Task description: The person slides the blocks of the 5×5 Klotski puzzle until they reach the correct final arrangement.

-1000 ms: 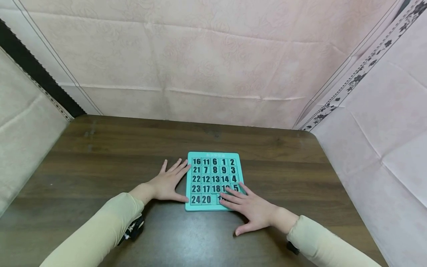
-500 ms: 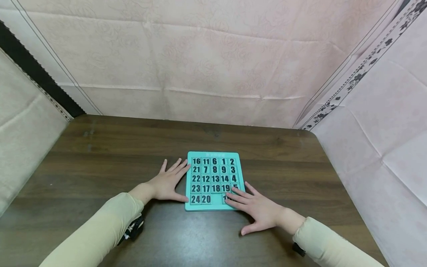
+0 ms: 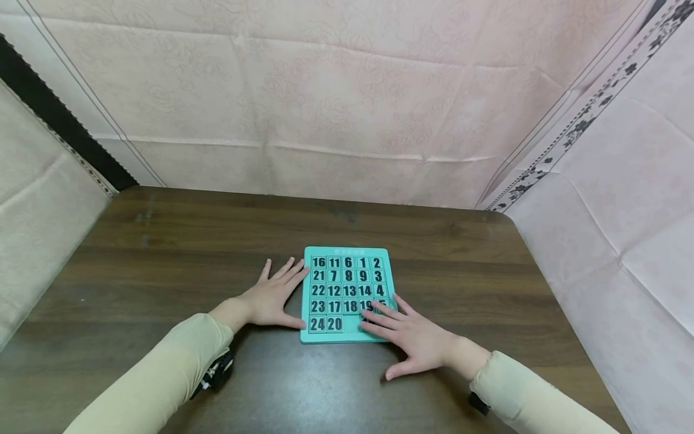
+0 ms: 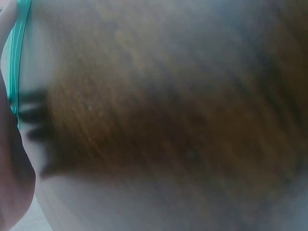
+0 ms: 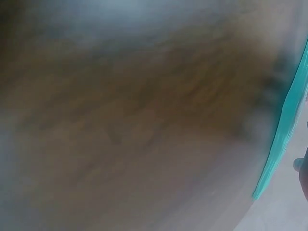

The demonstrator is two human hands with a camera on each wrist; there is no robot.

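A turquoise number slide puzzle [image 3: 334,291] lies flat on the table, its black-numbered tiles in rows. My left hand [image 3: 265,300] is spread beside its left edge, with fingertips and thumb touching the frame. My right hand [image 3: 416,341] reaches over the lower right corner, fingers straight and spread on the tiles, thumb off to the near side. Right of tile 20 [image 3: 334,324] is a bare gap in the bottom row. The fingers cover the tile past that gap. In both wrist views only the puzzle's turquoise edge [image 5: 288,113] and a little of each hand show.
The brown wood-grain table [image 3: 217,229] extends around the puzzle. Pale patterned cloth [image 3: 336,108] hangs behind it, and more cloth [image 3: 623,199] hangs at both sides. Dark devices [image 3: 217,371] are strapped at the wrists.
My right hand moved right with the bottom-row tile under its fingers, widening the gap beside 20, then shifted slightly back left. My left hand stayed in place.
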